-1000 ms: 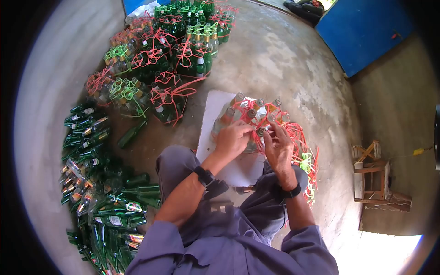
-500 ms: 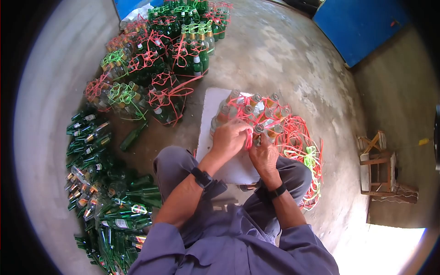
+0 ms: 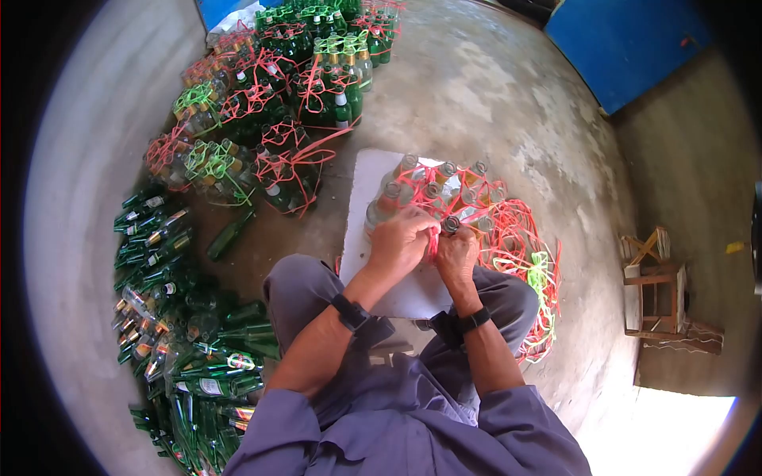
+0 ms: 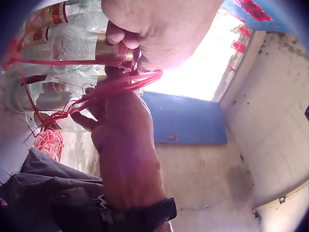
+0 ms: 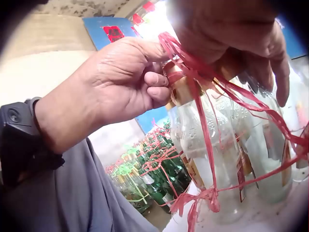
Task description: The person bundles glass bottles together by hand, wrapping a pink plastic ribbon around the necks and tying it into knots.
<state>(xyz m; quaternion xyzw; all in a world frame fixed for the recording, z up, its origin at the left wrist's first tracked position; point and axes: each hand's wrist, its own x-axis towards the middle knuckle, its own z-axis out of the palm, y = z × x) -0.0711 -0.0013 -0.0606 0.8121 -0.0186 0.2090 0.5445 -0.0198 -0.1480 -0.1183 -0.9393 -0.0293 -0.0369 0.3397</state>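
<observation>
A cluster of clear glass bottles (image 3: 436,190) stands on a white board (image 3: 363,178) in front of my knees, laced with red plastic string (image 5: 207,96). My left hand (image 3: 409,236) and right hand (image 3: 456,247) meet at the near edge of the cluster. Each pinches strands of the red string beside a gold-capped bottle neck (image 5: 179,87). In the left wrist view the left hand (image 4: 145,41) curls round the strands at the neck, and the right hand (image 4: 104,113) holds string below it. The fingertips are partly hidden behind the string.
Tied bundles of green bottles (image 3: 270,95) fill the far left floor. Loose green bottles (image 3: 167,301) lie heaped at my left, one (image 3: 228,234) apart. A heap of red and green string (image 3: 524,254) lies right of the board. A wooden stool (image 3: 655,289) and blue panel (image 3: 627,44) stand further right.
My right hand has drawn in leftwards from beside the bottle necks to meet the left hand, closing on the red string. The left hand stays at the cluster's near edge.
</observation>
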